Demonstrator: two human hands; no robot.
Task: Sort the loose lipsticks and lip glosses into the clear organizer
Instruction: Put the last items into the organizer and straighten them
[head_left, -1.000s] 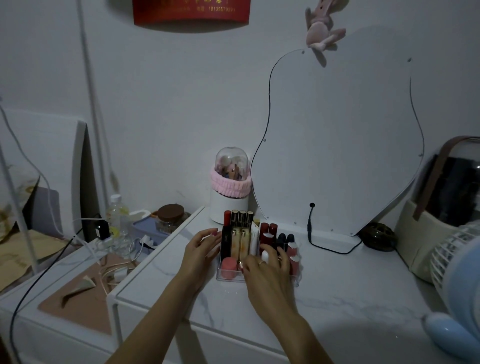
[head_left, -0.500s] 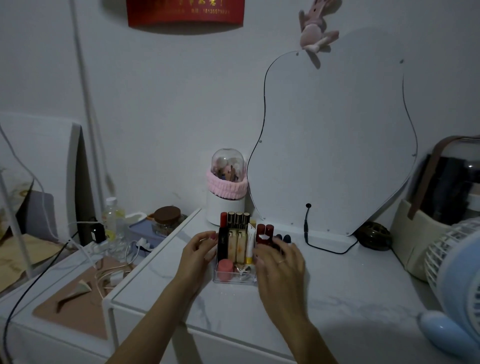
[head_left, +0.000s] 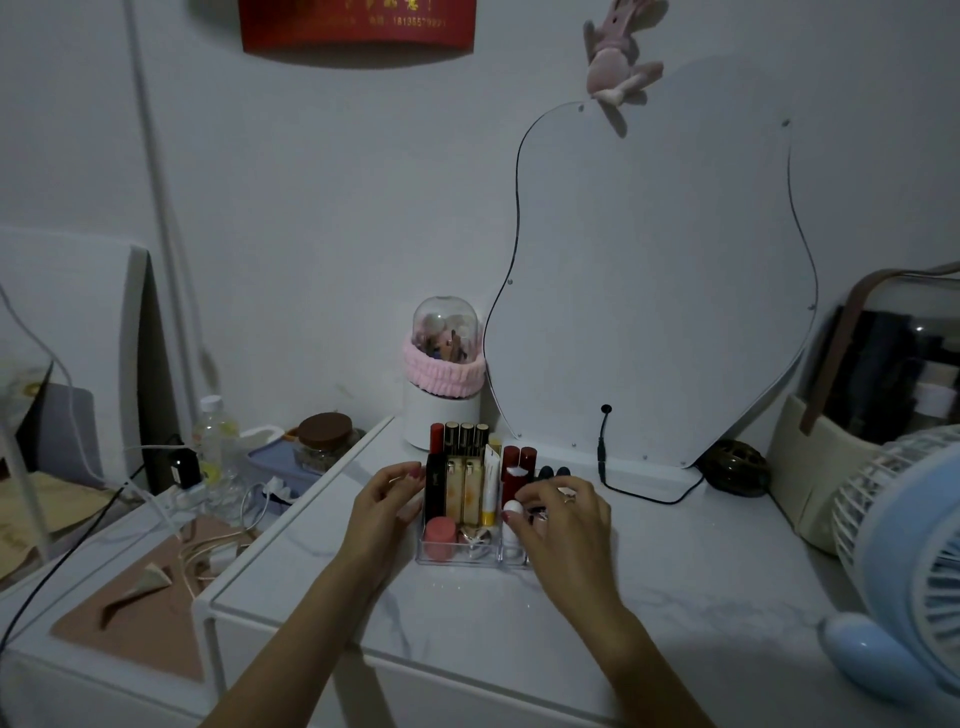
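clear glossy plastic organizer (head_left: 457, 555) – marble-veined smooth tabletop (head_left: 493, 613).

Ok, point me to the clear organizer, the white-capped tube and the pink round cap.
clear organizer (head_left: 470, 560): head view, front wall along the bottom edge.
white-capped tube (head_left: 511, 507): head view, its rounded white cap.
pink round cap (head_left: 441, 531): head view, top of the cap.

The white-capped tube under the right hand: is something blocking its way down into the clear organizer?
Nothing visible blocks it. The white-capped tube already stands in the clear organizer, in its front right part, at the right hand fingertips. The left hand rests against the organizer's left side.
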